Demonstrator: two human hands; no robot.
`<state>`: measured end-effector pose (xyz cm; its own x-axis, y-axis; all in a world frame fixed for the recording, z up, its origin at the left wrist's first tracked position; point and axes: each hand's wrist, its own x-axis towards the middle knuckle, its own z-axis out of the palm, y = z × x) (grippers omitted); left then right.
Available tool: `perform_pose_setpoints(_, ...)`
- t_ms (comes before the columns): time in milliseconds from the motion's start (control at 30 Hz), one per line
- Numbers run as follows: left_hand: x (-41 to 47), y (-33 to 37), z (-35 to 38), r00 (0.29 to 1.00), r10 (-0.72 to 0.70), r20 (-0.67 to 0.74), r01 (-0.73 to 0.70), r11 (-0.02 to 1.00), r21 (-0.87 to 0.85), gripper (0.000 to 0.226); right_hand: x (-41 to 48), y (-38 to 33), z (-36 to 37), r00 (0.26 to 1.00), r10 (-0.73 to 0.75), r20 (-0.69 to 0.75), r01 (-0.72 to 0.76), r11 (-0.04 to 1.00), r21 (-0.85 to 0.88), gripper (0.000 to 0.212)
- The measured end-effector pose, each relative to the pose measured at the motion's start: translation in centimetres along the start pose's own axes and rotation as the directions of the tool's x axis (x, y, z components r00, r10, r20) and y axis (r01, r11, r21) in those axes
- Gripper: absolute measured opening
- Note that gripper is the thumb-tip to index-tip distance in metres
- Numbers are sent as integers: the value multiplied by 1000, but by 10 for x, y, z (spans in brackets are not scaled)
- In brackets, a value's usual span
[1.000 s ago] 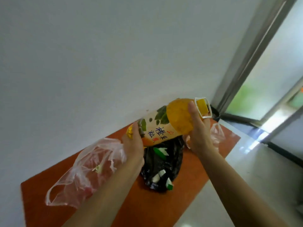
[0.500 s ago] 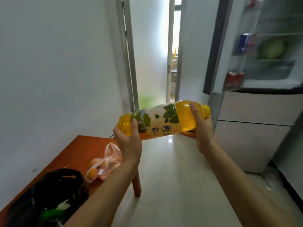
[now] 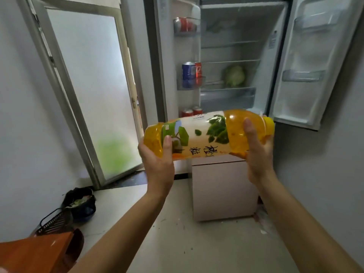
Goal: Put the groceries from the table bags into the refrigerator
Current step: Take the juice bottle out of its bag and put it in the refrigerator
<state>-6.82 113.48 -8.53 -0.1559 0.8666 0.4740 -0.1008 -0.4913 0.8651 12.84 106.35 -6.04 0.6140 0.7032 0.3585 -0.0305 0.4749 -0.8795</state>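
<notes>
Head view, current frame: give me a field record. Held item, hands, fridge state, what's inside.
held item: orange juice bottle, horizontal, cap to the right
left hand: grips the bottle's base end
right hand: grips the bottle near the cap
refrigerator: upper compartment, both doors open
left door: soda cans in three bins
shelf contents: green cabbage on a lower shelf
task status: bottle in front of the refrigerator, not yet inside
</notes>
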Motion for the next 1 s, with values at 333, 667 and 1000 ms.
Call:
perform_pose_setpoints(333,122,-86,212,964,33,264,22,979,-203,75,202,16,-52,907,-357,-222,323,930,-177,103)
perform_pose_setpoints(667,236,-118,391,906,127,404,-48,979,-200,90,380,27,-93,795,-505,-338,434,861,-265,106)
perform_pose_setpoints(1000,351,-169,561,922,167,348,-138,985,-106,85,579,85,-141,838,-493,-236,476,870,-128,104)
